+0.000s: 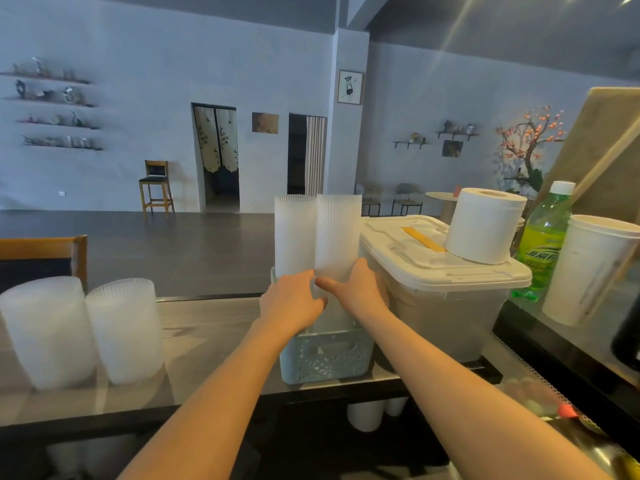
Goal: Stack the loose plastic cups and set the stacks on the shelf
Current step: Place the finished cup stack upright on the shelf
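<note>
Translucent plastic cup stacks (317, 233) stand in a pale-blue basket (325, 358); left hand (291, 299) at nine o'clock and right hand (356, 287) at three, fingers curled, apparently gripping them.

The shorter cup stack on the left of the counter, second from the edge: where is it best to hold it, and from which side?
Grip the shorter cup stack around its lower half, coming from the front with fingers spread wide. It stands upright and flares toward the top, and a neighbouring stack crowds its left side, so its front and right are free.
</note>
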A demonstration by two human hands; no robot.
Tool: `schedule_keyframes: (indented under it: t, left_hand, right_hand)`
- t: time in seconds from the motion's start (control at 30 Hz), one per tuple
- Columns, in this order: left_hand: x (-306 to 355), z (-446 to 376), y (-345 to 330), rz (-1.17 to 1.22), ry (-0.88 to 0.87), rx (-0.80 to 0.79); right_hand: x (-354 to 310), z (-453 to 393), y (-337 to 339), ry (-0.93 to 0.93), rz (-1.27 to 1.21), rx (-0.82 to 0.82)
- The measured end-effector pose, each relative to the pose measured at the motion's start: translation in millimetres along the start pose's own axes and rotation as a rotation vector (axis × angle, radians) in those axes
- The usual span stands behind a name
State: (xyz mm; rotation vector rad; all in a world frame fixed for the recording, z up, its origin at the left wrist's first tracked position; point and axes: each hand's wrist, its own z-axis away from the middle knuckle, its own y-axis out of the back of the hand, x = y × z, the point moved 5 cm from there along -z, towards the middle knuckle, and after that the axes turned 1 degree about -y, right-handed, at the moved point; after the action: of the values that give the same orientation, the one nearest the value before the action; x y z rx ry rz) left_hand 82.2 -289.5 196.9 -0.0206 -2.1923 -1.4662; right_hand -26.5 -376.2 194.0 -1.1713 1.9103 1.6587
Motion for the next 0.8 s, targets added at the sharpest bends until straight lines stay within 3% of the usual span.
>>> schedule_keyframes:
  t: [0.27,0.4,0.57,0.8]
  left_hand:
    - [1.1,0.4,-3.8,-0.089,-0.004,0.048]
    - [-6.6,-2.7,-7.7,-0.245,0.0,0.038]
    - [-14.2,-7.2,-15.9,-0.073,0.018,-0.116]
    - [-14.6,-8.5,-16.4,-0.084,-0.019,-0.126]
  right_hand:
    - [-0.2,-8.8,-6.9,-0.036,0.022,0.03]
    - [-2.2,-12.6,-15.0,-0.068,0.011,0.039]
    - [-6.3,-21.3,-19.6,-0.092,-0.033,0.035]
    - [-9.1,-29.9,-25.7,-0.08,-0.034,0.027]
